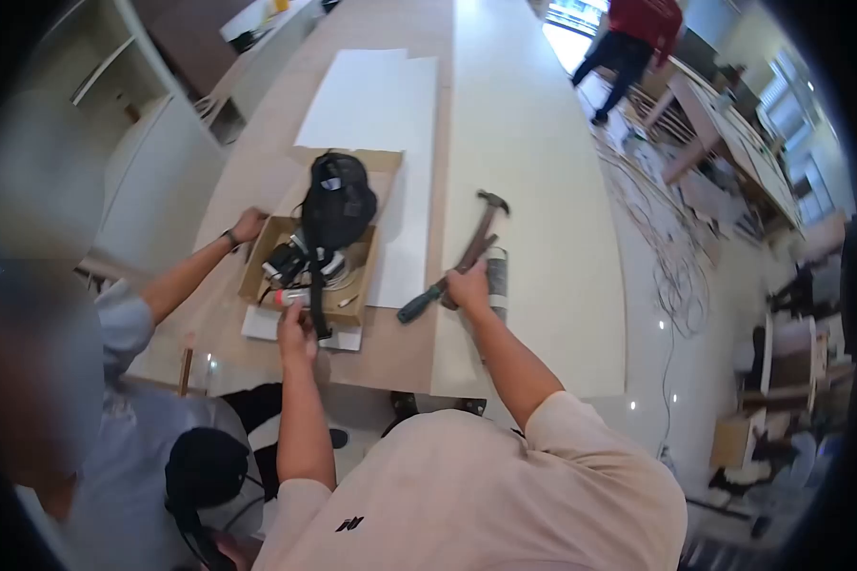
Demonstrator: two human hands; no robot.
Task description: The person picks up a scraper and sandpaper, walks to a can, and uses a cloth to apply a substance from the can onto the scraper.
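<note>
My right hand point(468, 288) is closed around a claw hammer point(480, 238) with a dark green grip, lying diagonally over the pale board. A grey cylinder with a light band point(498, 271) lies right beside that hand. My left hand point(296, 335) has its fingers curled at the near edge of an open cardboard box point(360, 309), right by a silver cylinder with a red end point(290, 297); what they grip is hidden. A black bag with a strap point(341, 200) rests across the box, above cables and small dark parts.
A co-worker's hand point(249, 225) is at the box's left side. White sheets point(362, 95) lie beyond the box on the wooden tabletop point(229, 276). A person in red point(643, 24) stands far right, near loose cables point(671, 276) on the floor. Cabinets point(152, 162) stand left.
</note>
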